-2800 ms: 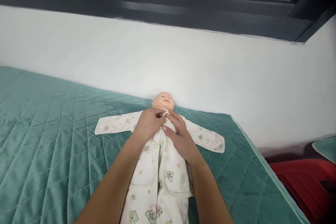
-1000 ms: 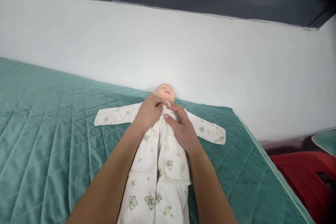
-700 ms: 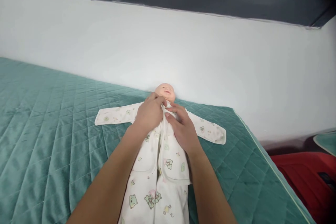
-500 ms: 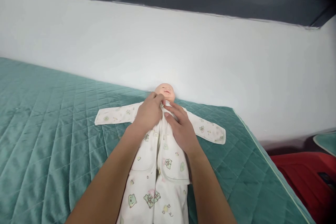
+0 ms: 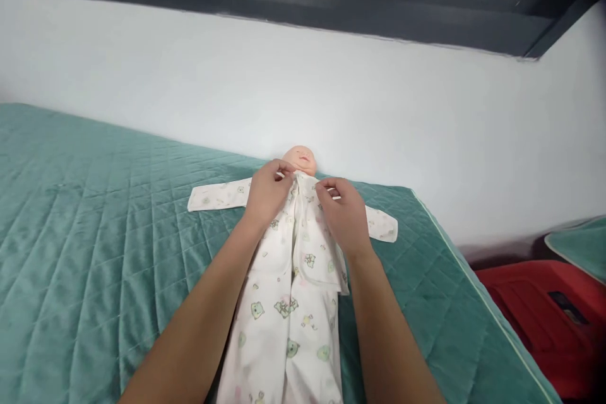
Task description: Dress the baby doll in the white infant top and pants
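A baby doll (image 5: 301, 158) lies on its back, its head against the wall. It has on a white baby jacket (image 5: 310, 252) with small green bear prints, over matching white pants (image 5: 284, 353). The jacket's sleeves stretch out to both sides. At the collar, just below the doll's chin, my left hand (image 5: 269, 192) pinches the jacket's edge. My right hand (image 5: 348, 214) has its thumb and fingertips closed on the jacket near the other shoulder. Down the front, the two jacket panels meet at the top and part lower down. My fingers hide part of the collar and shoulders.
A green quilted cover (image 5: 118, 252) lies under the doll, its piped edge running down the right side. Behind it rises a white wall (image 5: 189, 76) below a dark window frame (image 5: 331, 6) with metal bars. A red plastic object (image 5: 540, 315) stands beyond the right edge.
My right hand has moved right, away from my left hand, from the collar's middle to the shoulder. My left hand stays at the collar. The view has tilted up slightly.
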The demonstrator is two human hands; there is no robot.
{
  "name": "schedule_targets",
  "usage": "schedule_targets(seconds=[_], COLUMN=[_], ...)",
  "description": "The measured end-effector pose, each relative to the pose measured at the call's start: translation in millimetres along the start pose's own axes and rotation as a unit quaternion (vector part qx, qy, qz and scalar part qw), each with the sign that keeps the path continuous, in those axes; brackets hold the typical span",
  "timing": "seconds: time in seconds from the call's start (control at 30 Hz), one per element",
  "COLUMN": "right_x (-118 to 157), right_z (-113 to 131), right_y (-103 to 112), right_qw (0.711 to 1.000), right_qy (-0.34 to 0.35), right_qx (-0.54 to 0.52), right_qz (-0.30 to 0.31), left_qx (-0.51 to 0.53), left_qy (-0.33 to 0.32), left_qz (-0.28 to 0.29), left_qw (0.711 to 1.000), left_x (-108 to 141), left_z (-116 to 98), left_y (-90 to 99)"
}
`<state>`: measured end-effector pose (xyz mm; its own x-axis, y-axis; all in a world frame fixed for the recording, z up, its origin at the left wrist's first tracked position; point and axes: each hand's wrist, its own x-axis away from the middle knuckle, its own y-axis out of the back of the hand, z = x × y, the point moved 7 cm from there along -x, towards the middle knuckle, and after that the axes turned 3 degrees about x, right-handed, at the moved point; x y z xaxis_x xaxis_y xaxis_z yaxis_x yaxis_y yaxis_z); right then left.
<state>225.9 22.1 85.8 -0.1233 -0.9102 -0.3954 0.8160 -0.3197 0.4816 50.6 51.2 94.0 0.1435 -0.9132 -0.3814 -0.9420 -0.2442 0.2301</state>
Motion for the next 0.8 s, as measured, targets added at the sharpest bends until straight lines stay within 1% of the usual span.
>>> schedule_targets(seconds=[0.03,0.1,0.17,0.27,0.37,0.43,0.47,0.53,0.63,0.7,0.8], right_x=[6,19,32,46,52,50,49,44,36,34,33], right_z=[8,22,29,30,26,23,21,16,7,-1,-10], right_y=[-2,-10,-18,-23,-22,-21,-20,-20,-20,-21,-24], right_qw=[1.000,0.998,0.994,0.987,0.988,0.991,0.992,0.996,0.999,0.995,0.979], right_qy=[0.002,0.007,0.010,0.009,0.005,0.000,-0.005,-0.019,-0.050,-0.082,-0.128], right_qx=[0.011,0.046,0.101,0.154,0.154,0.136,0.122,0.089,0.018,-0.055,-0.154], right_qz=[0.003,0.031,0.049,0.036,0.006,-0.013,-0.017,-0.018,-0.006,0.012,0.043], left_qx=[0.007,0.022,0.037,0.041,0.017,0.009,0.011,0.015,0.028,0.088,0.196], left_qy=[0.007,0.013,0.013,0.006,-0.023,-0.033,-0.028,0.000,0.048,0.081,0.117], left_qz=[0.009,0.033,0.060,0.086,0.106,0.127,0.138,0.156,0.167,0.163,0.161], left_qw=[1.000,0.999,0.997,0.995,0.994,0.991,0.990,0.988,0.984,0.979,0.960], left_x=[6,18,29,38,38,36,36,34,33,34,36], left_z=[1,3,6,10,8,6,6,8,9,9,7], left_y=[1.1,2.0,1.5,0.9,0.4,-0.4,-0.6,-0.3,0.6,0.6,-1.9])
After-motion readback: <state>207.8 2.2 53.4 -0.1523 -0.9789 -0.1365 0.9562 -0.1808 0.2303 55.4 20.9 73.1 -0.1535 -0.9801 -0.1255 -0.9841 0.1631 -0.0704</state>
